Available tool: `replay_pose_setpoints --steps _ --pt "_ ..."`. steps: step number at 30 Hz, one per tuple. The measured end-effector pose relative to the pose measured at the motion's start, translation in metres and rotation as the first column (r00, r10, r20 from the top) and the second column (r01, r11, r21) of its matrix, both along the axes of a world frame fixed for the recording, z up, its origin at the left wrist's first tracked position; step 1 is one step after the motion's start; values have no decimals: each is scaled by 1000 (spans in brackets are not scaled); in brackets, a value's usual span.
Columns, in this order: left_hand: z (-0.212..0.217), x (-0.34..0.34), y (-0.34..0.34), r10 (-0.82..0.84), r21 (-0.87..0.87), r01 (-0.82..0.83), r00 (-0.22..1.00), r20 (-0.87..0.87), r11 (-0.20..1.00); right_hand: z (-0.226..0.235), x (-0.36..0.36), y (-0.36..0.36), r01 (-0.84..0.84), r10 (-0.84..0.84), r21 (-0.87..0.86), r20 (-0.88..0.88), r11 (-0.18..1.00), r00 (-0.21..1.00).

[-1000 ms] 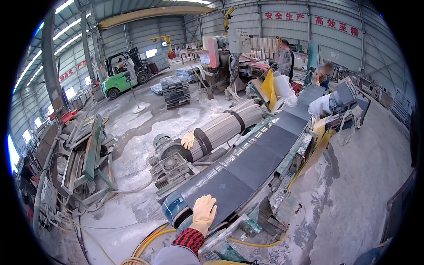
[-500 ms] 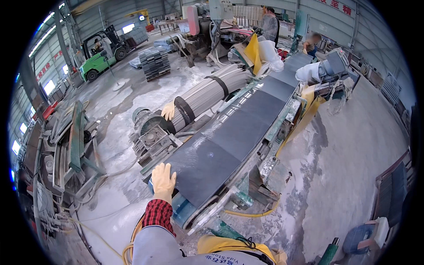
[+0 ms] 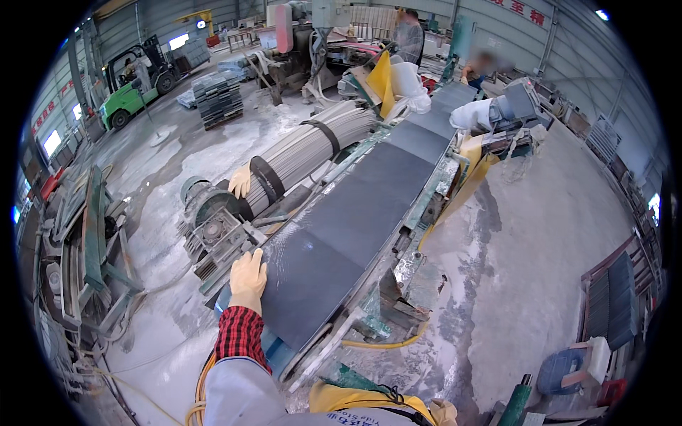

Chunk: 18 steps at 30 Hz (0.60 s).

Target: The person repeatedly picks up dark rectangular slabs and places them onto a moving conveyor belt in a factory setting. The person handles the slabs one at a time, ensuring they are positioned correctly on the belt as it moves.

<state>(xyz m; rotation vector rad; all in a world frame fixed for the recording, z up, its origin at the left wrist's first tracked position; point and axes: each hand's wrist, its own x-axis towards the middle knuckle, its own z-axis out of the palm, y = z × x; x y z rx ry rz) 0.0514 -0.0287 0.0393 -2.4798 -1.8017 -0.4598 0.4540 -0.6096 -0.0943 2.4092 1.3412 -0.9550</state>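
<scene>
My left hand point(image 3: 248, 278), in a pale tan rubber glove with a red-and-black checked cuff, lies with fingers stretched out at the near left edge of a dark grey stone slab point(image 3: 304, 273). The slab lies flat on a long conveyor point(image 3: 280, 355), and further slabs point(image 3: 380, 177) lie end to end beyond it. Wet streaks show on the near slab's left side. A tan patch point(image 3: 444, 412) at the lower edge, beside my yellow apron point(image 3: 341, 399), looks like part of my right glove; its fingers are hidden.
A motor point(image 3: 213, 213) and a strapped bundle of pale strips point(image 3: 302, 153) with a loose glove point(image 3: 240, 182) stand left of the conveyor. A green forklift point(image 3: 131, 96) is far left. Two people point(image 3: 408, 39) are at the far end. A blue jug point(image 3: 561, 370) stands right.
The view has shifted, so the scene sits farther left and slightly higher. My left hand stays at the slab's edge, its fingers a little closer together.
</scene>
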Motion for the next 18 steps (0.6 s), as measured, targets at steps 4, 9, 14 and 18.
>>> replay_pose_setpoints --steps 4,9,14,18 --pt "8 -14 -3 -183 54 184 983 -16 982 -92 4 -45 23 -57 254 125 967 990" --pt "20 -61 -23 -161 -2 161 986 -54 987 -7 -9 14 694 -687 3 -141 720 713" --pt "18 -82 -54 -77 -13 78 997 14 997 -18 -3 12 633 -624 19 -149 774 767" --pt "9 -83 -76 116 -159 -117 993 -12 980 -1 -5 25 656 -637 89 -171 749 751"
